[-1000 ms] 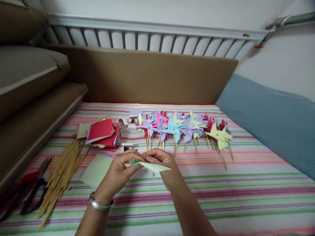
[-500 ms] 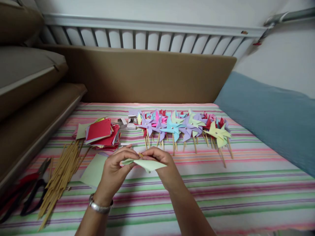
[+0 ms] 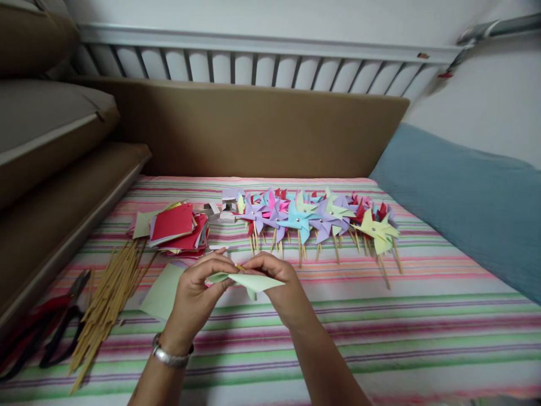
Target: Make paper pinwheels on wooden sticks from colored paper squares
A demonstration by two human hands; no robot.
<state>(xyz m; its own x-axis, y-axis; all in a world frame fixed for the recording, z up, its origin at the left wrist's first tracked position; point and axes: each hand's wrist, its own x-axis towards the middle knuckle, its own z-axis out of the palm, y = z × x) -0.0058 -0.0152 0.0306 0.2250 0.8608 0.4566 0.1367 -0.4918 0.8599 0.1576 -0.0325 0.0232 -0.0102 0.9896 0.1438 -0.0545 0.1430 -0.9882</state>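
A pale green paper pinwheel is held between my two hands, its blades curled and one flap hanging down. My left hand is closed on its left side, thumb below and fingers above. The short end of a thin wooden stick shows between my fingertips, just behind the paper. My right hand is closed around the stick at the paper's far side; most of the stick is hidden. Below and left of my left hand lies a flat green paper sheet.
Finished pinwheels lie in a row at the back. Small opened boxes sit beside a stack of coloured paper squares. Loose wooden sticks and scissors lie at left on the striped cloth. A brown padded board stands behind.
The view has shifted slightly. Both hands keep their hold with small finger movements, the hanging paper flap has turned a little, and slightly more of the stick end shows.
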